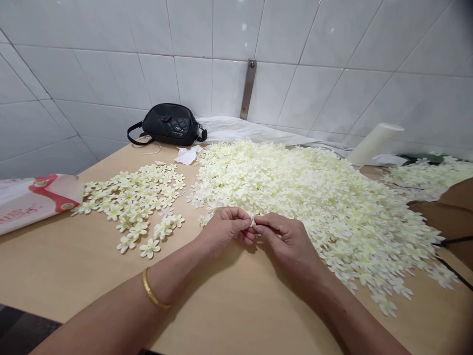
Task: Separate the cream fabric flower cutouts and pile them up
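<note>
On my feed, a small pale flower piece (253, 221) sits between the fingertips, mostly covered. Left hand (226, 228): thumb and forefinger pinched on it, other fingers curled. Right hand (290, 239): thumb and forefinger nipping its opposite side. Large flower pile (281, 182) just beyond. I note a black bag (170, 123) and printed bag (40, 199), contents hidden.
</note>
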Motion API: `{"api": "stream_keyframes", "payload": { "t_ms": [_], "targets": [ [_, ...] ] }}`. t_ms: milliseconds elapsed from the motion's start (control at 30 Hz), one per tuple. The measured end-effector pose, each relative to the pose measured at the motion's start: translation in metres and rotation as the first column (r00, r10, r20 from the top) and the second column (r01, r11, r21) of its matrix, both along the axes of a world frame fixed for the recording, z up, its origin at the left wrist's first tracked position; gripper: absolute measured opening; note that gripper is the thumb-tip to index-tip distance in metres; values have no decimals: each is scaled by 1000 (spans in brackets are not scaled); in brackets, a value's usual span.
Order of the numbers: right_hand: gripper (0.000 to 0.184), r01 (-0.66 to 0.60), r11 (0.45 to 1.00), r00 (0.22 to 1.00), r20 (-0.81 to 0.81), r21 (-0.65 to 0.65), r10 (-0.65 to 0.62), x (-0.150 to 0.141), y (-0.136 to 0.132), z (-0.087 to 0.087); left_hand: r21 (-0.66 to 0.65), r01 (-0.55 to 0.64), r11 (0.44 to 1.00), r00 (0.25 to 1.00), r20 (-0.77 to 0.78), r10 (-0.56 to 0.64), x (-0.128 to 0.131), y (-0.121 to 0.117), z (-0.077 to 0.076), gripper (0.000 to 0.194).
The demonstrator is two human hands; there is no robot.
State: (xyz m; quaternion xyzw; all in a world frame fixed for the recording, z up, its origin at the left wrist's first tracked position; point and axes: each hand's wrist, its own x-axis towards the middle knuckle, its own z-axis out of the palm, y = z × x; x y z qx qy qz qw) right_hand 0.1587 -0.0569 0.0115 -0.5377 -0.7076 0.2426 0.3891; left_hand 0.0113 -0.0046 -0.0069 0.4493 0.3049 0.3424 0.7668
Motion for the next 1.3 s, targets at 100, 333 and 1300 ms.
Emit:
{"api": "stream_keyframes", "payload": {
  "t_ms": [100, 333, 1300],
  "targets": [
    [24, 14, 997, 999, -32, -70, -17, 2, 0, 0, -18, 6, 1000, 1000, -1, -6, 1, 0, 2, 15],
    [25, 25, 1000, 999, 39, -1, -25, 2, 1, -3, -33, -3, 999, 999, -33, 2, 2, -2, 3, 14],
    [21, 92, 994, 990, -98, -64, -98, -1, 1, -5, -12, -1, 1000, 1000, -13, 1, -1, 0, 3, 7]
  ]
}}
